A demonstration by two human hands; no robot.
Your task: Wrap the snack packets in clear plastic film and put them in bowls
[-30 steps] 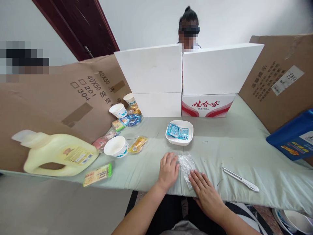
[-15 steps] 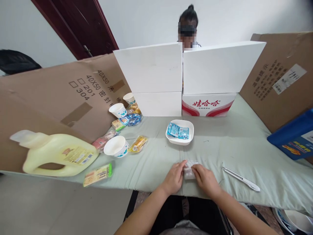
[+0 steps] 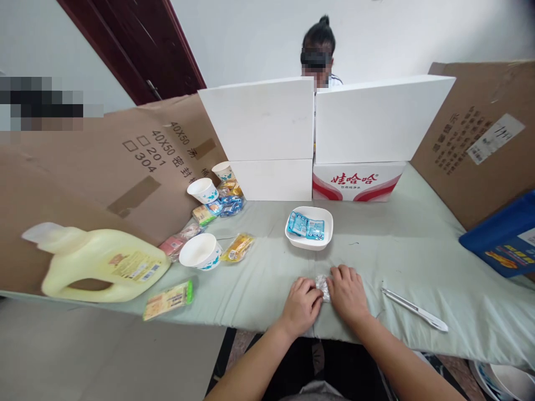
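Flanking the crumpled clear plastic (image 3: 322, 287) at lower centre, the left hand (image 3: 301, 306) and right hand (image 3: 348, 292) probably steady it; fingers bend; whether either grips, I cannot tell.

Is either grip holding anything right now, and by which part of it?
The left grip and right grip are at opposite sides of the folded clear plastic; whether either pinches it or only presses cannot be told.
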